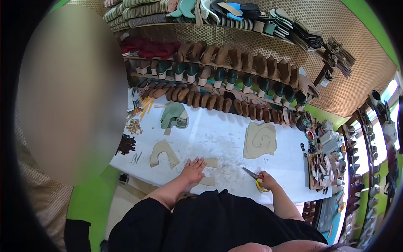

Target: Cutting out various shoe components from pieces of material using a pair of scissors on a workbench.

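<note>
My left hand (194,170) lies flat with its fingers spread, partly over a small beige strip (210,162) on the white table. A second beige piece (207,181) sits close by on the near side, its left end near my wrist. My right hand (267,180) is closed round the handles of a pair of scissors (251,172) with red and yellow grips. The blades point left and away from me, and look nearly together. Left of my left hand is a beige curved, horseshoe-shaped cutout (163,153).
Stacked beige sheets with a drawn curve (260,140) lie at the right back. Green cut pieces (175,116) are piled at the left back. Tools fill a wooden holder (321,171) at the table's right edge. Shelves of shoe lasts (235,80) stand behind. A blurred patch hides the far left.
</note>
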A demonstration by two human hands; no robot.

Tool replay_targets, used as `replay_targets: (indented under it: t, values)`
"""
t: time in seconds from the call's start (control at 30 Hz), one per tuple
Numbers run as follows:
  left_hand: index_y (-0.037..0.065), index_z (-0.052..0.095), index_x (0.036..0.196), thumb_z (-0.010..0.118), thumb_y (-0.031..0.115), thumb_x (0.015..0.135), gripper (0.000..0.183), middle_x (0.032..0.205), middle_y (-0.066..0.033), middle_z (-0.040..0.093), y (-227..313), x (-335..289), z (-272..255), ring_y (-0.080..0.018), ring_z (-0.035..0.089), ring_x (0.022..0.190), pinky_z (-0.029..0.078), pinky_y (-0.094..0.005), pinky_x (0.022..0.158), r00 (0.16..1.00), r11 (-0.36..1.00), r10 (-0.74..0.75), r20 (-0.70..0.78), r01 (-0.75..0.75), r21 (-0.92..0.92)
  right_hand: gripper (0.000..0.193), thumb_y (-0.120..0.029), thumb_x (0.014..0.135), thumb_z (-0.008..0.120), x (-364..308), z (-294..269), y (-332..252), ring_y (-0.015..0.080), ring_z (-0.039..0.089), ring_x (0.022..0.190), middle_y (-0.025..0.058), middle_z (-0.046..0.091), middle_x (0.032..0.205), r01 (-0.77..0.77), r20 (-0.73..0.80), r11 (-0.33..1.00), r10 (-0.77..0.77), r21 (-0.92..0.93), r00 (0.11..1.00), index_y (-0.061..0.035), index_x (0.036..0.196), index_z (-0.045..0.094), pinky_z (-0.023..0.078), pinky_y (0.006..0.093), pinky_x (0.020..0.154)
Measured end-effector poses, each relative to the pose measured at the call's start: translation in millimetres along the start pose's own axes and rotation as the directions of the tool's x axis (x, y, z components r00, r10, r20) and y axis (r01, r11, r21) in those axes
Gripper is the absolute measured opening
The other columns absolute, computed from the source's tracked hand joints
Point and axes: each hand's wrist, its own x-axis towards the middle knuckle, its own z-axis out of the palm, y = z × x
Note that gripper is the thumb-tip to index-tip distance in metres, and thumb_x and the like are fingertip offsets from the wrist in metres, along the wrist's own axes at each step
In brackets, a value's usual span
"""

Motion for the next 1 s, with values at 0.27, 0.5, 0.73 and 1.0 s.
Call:
replay_targets:
  t: [0.27,0.5,0.73,1.0]
  values:
    - [0.014,0.027,0.155,0.047,0.044,0.097,0.068,0.163,-0.0071,0.022,2,48,5,-0.0279,0.023,0.150,0.015,-0.0499,0.121,0.986,0.986,0.163,-0.043,-0.164,-0.026,0.071,-0.021,0.064,0.080,1,0,-3,0.0326,0.062,0.110,0.0166,0.066,0.117,0.064,0.005,0.997,-0.064,0.038,0.998,-0.0102,0.129,0.053,0.050,0.0376,0.096]
    - [0.023,0.037,0.152,0.048,0.048,0.097,0.061,0.162,-0.0032,0.028,6,59,4,-0.0241,0.025,0.149,0.015,-0.0484,0.121,0.988,0.988,0.127,-0.084,-0.133,-0.077,0.062,-0.026,0.064,0.083,-9,7,-2,0.0362,0.062,0.103,0.0172,0.066,0.109,0.181,-0.179,0.983,-0.185,-0.041,0.966,-0.0151,0.122,0.062,0.051,0.0414,0.091]
    - [0.024,0.039,0.151,0.047,0.041,0.098,0.056,0.161,-0.0019,0.030,7,57,6,-0.0226,0.027,0.148,0.017,-0.0458,0.121,0.988,0.987,0.107,-0.115,-0.119,-0.107,0.062,-0.054,0.089,0.066,-20,37,-65,0.0256,0.064,0.073,0.0124,0.065,0.088,-0.008,0.106,0.928,-0.034,0.372,0.994,-0.0084,0.128,0.052,0.052,0.0358,0.066]
    - [0.014,0.034,0.152,0.047,0.030,0.097,0.059,0.161,-0.0062,0.028,-1,56,5,-0.0267,0.026,0.148,0.021,-0.0459,0.120,0.975,0.976,0.179,-0.133,-0.193,-0.103,0.059,-0.061,0.099,0.044,-34,128,-140,0.0160,0.053,0.057,0.0035,0.053,0.076,-0.406,0.493,0.407,-0.133,0.818,0.860,-0.0121,0.132,0.046,0.048,0.0304,0.053]
